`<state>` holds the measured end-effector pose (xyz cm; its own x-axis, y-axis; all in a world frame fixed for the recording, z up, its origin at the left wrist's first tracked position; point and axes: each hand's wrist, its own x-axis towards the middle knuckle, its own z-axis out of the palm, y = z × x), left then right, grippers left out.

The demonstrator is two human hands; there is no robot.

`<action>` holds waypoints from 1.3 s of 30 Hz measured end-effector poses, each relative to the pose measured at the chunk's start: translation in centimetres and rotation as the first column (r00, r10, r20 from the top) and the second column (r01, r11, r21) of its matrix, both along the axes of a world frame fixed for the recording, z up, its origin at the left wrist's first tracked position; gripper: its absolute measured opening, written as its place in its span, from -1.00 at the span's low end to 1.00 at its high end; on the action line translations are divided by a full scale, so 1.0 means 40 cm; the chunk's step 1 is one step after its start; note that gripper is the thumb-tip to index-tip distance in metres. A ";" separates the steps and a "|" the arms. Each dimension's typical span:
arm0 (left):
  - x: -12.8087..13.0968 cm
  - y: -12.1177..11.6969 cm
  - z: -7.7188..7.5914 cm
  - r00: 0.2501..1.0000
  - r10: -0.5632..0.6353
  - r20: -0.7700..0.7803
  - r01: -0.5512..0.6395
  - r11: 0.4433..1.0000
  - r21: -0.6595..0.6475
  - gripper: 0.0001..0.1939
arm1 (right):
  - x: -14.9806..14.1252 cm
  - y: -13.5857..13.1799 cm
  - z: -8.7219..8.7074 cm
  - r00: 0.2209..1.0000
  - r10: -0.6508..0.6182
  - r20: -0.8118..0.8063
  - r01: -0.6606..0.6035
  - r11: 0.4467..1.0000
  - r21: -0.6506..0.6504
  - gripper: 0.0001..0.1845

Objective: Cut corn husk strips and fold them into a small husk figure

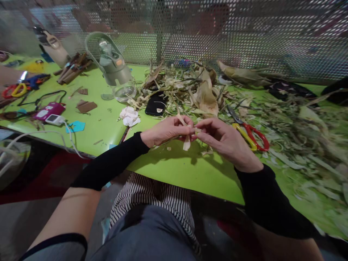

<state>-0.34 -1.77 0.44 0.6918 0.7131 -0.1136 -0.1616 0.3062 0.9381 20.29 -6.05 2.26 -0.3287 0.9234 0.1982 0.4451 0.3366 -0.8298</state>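
My left hand [171, 129] is closed, pinching a pale strip of dried corn husk [186, 143] that hangs below the fingers. Just to its right, the thumb and fingertips of my right hand [224, 139] close on the end of the same piece. Both hands are held over the near edge of the green table [185, 168]. Scissors [252, 136] with red and yellow handles lie beside my right hand, blades pointing away. Behind my left hand is a black phone [155, 103], with husk scraps around it.
A heap of husk shreds [203, 92] covers the back, with more scraps [307, 152] at right. At left stand a clear bottle [116, 70], crumpled tissue [129, 116], a purple device [49, 110] and cable. A perforated metal screen [190, 32] rises behind. Another person's wrist [11, 78] shows far left.
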 end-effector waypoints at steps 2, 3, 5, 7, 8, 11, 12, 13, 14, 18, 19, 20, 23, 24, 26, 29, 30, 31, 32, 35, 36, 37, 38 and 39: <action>-0.003 0.000 -0.001 1.000 -0.014 0.020 0.014 1.000 0.015 -0.70 | 0.001 0.000 -0.008 0.997 0.002 -0.078 -0.002 1.000 0.008 -0.63; -0.004 -0.001 0.000 0.999 -0.023 0.028 0.022 1.000 0.018 -0.72 | 0.001 0.000 -0.011 0.994 0.007 -0.107 -0.006 1.000 0.009 -0.63; -0.007 -0.003 0.002 0.998 -0.045 0.037 0.044 0.999 0.017 -0.74 | 0.004 0.000 -0.012 0.991 0.019 -0.129 -0.017 1.000 0.022 -0.67; -0.012 -0.004 0.007 0.996 -0.087 0.035 0.086 0.996 0.013 -0.75 | 0.008 0.001 -0.009 0.994 0.031 -0.102 -0.027 0.998 0.048 -0.71; -0.014 -0.004 0.009 0.993 -0.113 0.033 0.113 0.994 0.012 -0.75 | 0.010 0.002 -0.007 0.996 0.036 -0.083 -0.031 0.998 0.061 -0.73; -0.017 -0.004 0.012 0.985 -0.168 0.030 0.167 0.986 0.023 -0.73 | 0.013 0.006 -0.001 0.998 0.057 -0.017 -0.056 0.995 0.080 -0.77; -0.016 -0.004 0.011 0.985 -0.170 0.028 0.169 0.985 0.030 -0.72 | 0.012 0.006 0.000 0.998 0.063 0.013 -0.064 0.995 0.083 -0.79; -0.015 -0.004 0.009 0.986 -0.168 0.025 0.167 0.985 0.037 -0.72 | 0.010 0.006 0.001 0.997 0.067 0.043 -0.071 0.994 0.084 -0.82; -0.013 -0.004 0.006 0.987 -0.161 0.024 0.160 0.986 0.043 -0.72 | 0.008 0.006 0.001 0.995 0.066 0.070 -0.072 0.994 0.086 -0.85; -0.003 -0.003 -0.011 0.991 -0.110 0.073 0.108 0.994 0.034 -0.67 | -0.003 0.005 -0.002 0.995 0.009 0.100 -0.018 0.995 0.094 -0.90; -0.001 -0.003 -0.014 0.990 -0.102 0.093 0.100 0.995 0.027 -0.65 | -0.004 0.005 -0.003 0.995 -0.004 0.100 -0.005 0.996 0.094 -0.90; 0.000 -0.002 -0.015 0.989 -0.097 0.112 0.095 0.995 0.023 -0.64 | -0.005 0.006 -0.004 0.995 -0.011 0.103 0.002 0.996 0.093 -0.90; 0.000 -0.002 -0.013 0.988 -0.091 0.125 0.089 0.996 0.023 -0.63 | -0.005 0.007 -0.005 0.993 -0.008 0.120 -0.005 0.994 0.109 -0.90; 0.000 -0.002 -0.011 0.990 -0.084 0.115 0.081 0.996 0.027 -0.62 | -0.005 0.008 -0.005 0.992 -0.008 0.129 -0.008 0.993 0.121 -0.89; 0.000 -0.004 -0.008 0.994 -0.066 0.082 0.063 0.997 0.039 -0.59 | -0.004 0.009 -0.005 0.990 -0.017 0.141 -0.004 0.989 0.149 -0.88; 0.002 -0.009 -0.010 0.999 -0.037 0.035 0.034 0.996 0.079 -0.58 | -0.002 0.010 -0.009 0.990 -0.035 0.139 0.009 0.983 0.185 -0.91; 0.003 -0.010 -0.012 0.999 -0.021 0.027 0.018 0.995 0.100 -0.59 | -0.001 0.011 -0.012 0.991 -0.042 0.129 0.016 0.981 0.195 -0.92; 0.004 -0.011 -0.014 1.000 -0.001 0.025 -0.002 0.992 0.125 -0.59 | 0.000 0.012 -0.015 0.992 -0.051 0.117 0.026 0.979 0.204 -0.92; 0.004 -0.012 -0.016 0.999 0.017 0.029 -0.022 0.988 0.156 -0.60 | 0.000 0.013 -0.018 0.993 -0.059 0.104 0.036 0.977 0.210 -0.92; 0.006 -0.015 -0.016 0.998 0.054 0.021 -0.058 0.965 0.254 -0.64 | 0.000 0.013 -0.025 0.995 -0.074 0.063 0.058 0.972 0.228 -0.93; 0.006 -0.016 -0.014 0.998 0.060 0.007 -0.060 0.957 0.283 -0.65 | 0.000 0.012 -0.026 0.996 -0.077 0.047 0.063 0.968 0.242 -0.94; 0.006 -0.018 -0.013 0.997 0.070 -0.013 -0.062 0.949 0.311 -0.67 | 0.000 0.010 -0.026 0.996 -0.081 0.031 0.070 0.961 0.267 -0.95; 0.006 -0.019 -0.011 0.996 0.084 -0.035 -0.067 0.938 0.340 -0.69 | 0.000 0.008 -0.024 0.996 -0.086 0.019 0.076 0.950 0.303 -0.94; 0.007 -0.021 -0.010 0.993 0.103 -0.058 -0.074 0.925 0.372 -0.71 | 0.000 0.006 -0.021 0.996 -0.089 0.015 0.078 0.934 0.349 -0.94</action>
<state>-0.07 -2.62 0.03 0.6236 0.7724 0.1203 -0.0969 -0.0763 0.9924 20.28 -5.80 1.41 -0.2639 0.8229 0.5032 0.5068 0.5622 -0.6536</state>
